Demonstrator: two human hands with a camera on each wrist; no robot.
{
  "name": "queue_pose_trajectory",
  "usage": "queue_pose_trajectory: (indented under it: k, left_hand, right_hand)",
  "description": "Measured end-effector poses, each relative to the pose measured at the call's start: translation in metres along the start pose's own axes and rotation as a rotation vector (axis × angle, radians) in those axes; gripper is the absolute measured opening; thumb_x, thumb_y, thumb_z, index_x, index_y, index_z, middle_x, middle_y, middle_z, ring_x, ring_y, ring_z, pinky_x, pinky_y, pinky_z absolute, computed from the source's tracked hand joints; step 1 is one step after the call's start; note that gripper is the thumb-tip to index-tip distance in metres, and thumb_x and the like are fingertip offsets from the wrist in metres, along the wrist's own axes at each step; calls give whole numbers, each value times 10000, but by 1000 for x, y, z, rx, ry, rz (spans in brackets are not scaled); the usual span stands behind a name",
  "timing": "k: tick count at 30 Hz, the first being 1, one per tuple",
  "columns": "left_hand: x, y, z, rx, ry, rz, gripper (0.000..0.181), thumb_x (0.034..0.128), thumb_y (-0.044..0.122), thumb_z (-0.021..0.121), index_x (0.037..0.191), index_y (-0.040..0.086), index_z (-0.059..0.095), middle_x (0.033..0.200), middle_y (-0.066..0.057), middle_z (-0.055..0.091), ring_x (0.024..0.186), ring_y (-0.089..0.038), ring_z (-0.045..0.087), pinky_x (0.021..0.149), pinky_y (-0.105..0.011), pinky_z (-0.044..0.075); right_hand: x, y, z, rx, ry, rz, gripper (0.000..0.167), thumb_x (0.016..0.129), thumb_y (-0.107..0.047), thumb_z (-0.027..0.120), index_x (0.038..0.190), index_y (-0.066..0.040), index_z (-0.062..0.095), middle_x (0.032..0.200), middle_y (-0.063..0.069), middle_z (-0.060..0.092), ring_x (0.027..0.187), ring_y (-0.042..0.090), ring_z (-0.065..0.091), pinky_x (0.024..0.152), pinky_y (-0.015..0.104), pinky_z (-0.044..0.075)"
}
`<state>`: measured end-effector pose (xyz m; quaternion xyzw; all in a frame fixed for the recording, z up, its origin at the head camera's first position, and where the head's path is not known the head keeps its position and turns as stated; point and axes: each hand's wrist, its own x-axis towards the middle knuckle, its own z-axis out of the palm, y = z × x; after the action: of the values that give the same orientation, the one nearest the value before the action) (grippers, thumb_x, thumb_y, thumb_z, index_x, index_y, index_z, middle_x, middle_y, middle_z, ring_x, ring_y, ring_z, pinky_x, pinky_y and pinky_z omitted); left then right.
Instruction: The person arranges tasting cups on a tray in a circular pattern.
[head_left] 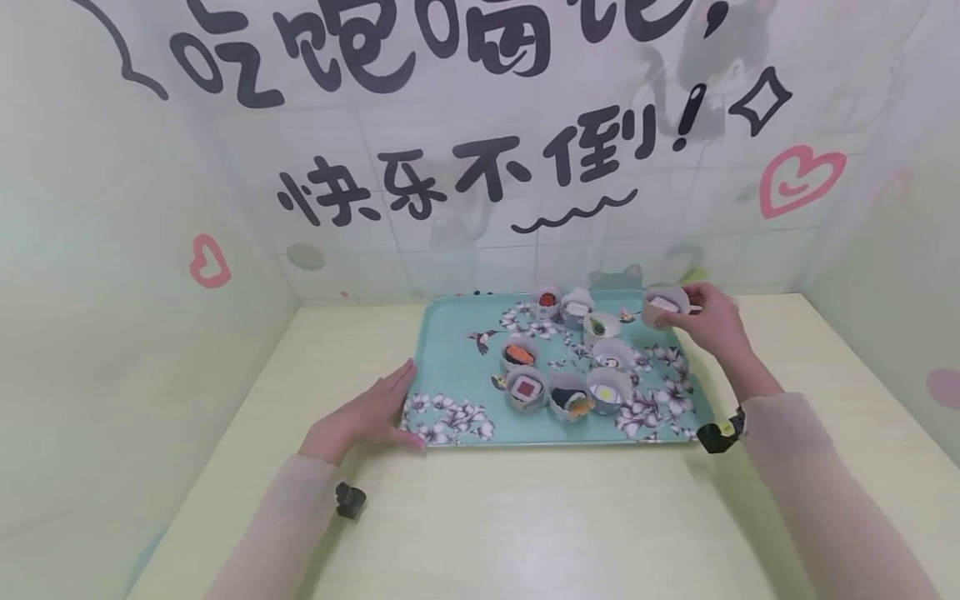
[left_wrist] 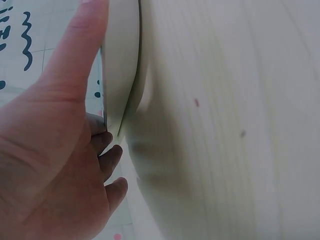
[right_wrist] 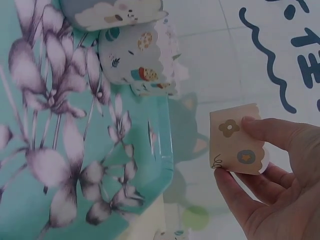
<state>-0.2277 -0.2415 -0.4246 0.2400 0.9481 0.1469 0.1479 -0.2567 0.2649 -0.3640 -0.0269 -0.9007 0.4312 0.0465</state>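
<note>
My right hand (head_left: 717, 323) pinches a small paper baking cup (head_left: 655, 313) between thumb and fingers, above the tray's back right corner. In the right wrist view the cup (right_wrist: 234, 142) is beige, with flower and star prints and a scalloped rim; in the head view something white shows inside it. My left hand (head_left: 371, 410) rests at the front left corner of the turquoise floral tray (head_left: 450, 333), fingers along its left side, thumb at its front edge. Several more paper cups stand on the tray, with sushi-like pieces inside, among them an orange-topped one (head_left: 519, 355).
The tray lies on a pale wood-grain table (head_left: 480, 517). Behind it rises a printed sheet (head_left: 465, 217) with dark lettering and hearts, and similar sheets flank both sides. The cups sit close together in the tray's middle and back.
</note>
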Motion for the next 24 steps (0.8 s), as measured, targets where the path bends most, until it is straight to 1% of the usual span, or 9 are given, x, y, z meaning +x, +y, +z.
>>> queue_pose_trajectory:
  k: [4, 10, 12, 17, 20, 24]
  left_hand:
    - [0, 0, 0, 4, 4, 10, 1344, 693, 617, 801, 1566, -76, 50, 1664, -250, 17, 1529, -450, 105, 1254, -591, 151]
    - [-1, 1, 0, 3, 9, 13, 1340, 692, 609, 805, 1564, -82, 58, 1661, -257, 27, 1527, -453, 109, 1252, -592, 155]
    - [-1, 1, 0, 2, 7, 11, 1339, 694, 613, 802, 1566, -77, 55, 1663, -251, 22, 1530, -447, 106, 1255, -587, 153]
    - [0, 0, 0, 5, 3, 7, 1346, 692, 625, 795, 1568, -71, 47, 1665, -245, 14, 1532, -444, 102, 1257, -584, 152]
    - [1, 0, 0, 5, 1, 1, 1351, 687, 629, 795, 1571, -64, 44, 1668, -239, 11, 1535, -438, 99, 1260, -578, 152]
    - [1, 0, 0, 1, -3, -7, 1351, 687, 626, 799, 1573, -58, 43, 1670, -234, 7, 1538, -432, 95, 1262, -574, 152]
  right_hand:
    - [1, -17, 11, 20, -22, -20, 632, 964, -244, 659, 1427, 95, 395, 1402, 325, 465, 1291, 477, 474, 1009, 591, 504]
    - [8, -38, 30, 50, -49, -11, 610, 943, -221, 690, 1411, 64, 421, 1398, 286, 499, 1280, 433, 504, 1027, 549, 507]
    - [11, -44, 38, 55, -61, -17, 601, 939, -218, 695, 1403, 55, 430, 1399, 276, 505, 1284, 424, 503, 1045, 550, 500]
    - [18, -55, 58, 43, -86, -45, 609, 922, -233, 718, 1410, 17, 453, 1389, 241, 532, 1276, 401, 523, 1033, 547, 507]
    - [20, -61, 71, 40, -106, -45, 639, 913, -242, 729, 1431, -2, 442, 1395, 220, 534, 1270, 386, 527, 1024, 534, 515]
    - [22, -69, 87, 32, -136, -35, 602, 905, -248, 738, 1394, -21, 469, 1371, 199, 551, 1227, 363, 538, 1008, 512, 527]
